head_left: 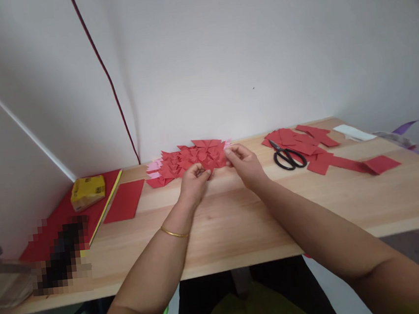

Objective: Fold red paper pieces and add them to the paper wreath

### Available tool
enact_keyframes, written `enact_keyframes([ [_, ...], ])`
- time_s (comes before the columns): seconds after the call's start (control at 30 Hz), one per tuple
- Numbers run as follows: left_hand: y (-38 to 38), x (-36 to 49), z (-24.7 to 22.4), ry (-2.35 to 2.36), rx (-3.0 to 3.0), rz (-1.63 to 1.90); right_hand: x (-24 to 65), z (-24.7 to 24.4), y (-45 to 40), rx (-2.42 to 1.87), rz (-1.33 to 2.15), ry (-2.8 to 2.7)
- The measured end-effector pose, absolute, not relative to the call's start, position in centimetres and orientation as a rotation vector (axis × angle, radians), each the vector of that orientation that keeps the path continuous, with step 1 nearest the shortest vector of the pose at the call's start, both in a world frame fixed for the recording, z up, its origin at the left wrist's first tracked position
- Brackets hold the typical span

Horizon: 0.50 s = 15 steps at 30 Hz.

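Note:
A heap of folded red paper pieces lies at the back of the table against the wall, with pink folded pieces at its left end. My left hand is at the heap's front edge, fingers curled and thumb pressed in, closed on a folded red piece there. At the right end, my right hand pinches the edge of another folded piece between thumb and fingertips. My fingers partly hide both pieces. Black-handled scissors lie to the right of my right hand, on flat red paper pieces.
A red paper strip and a white piece lie at the right. On the left are a red sheet, a yellow packet on a larger red sheet, and a blurred-out dark object. A cable hangs down the wall.

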<state>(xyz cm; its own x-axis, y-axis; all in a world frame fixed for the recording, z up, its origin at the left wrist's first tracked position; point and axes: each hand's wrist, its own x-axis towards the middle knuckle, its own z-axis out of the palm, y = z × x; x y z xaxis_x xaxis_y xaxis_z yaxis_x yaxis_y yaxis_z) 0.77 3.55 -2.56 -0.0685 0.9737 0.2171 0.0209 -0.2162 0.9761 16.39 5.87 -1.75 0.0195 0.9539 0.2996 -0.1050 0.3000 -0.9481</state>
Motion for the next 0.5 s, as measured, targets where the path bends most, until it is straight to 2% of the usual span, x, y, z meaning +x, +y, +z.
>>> enact_keyframes([
  [0.13, 3.4, 1.0, -2.4, 1.117, 1.282, 1.451, 15.9, -1.9, 5.5, -0.845, 1.237, -1.427],
  [0.23, 3.2, 1.1, -2.1, 1.107, 1.286, 1.433, 15.8, -2.2, 5.5, -0.818, 1.254, -1.499],
  [0.5, 2.9, 1.4, -1.7, 0.983, 1.141, 1.395, 16.3, -3.4, 6.6, -0.653, 1.562, -1.388],
])
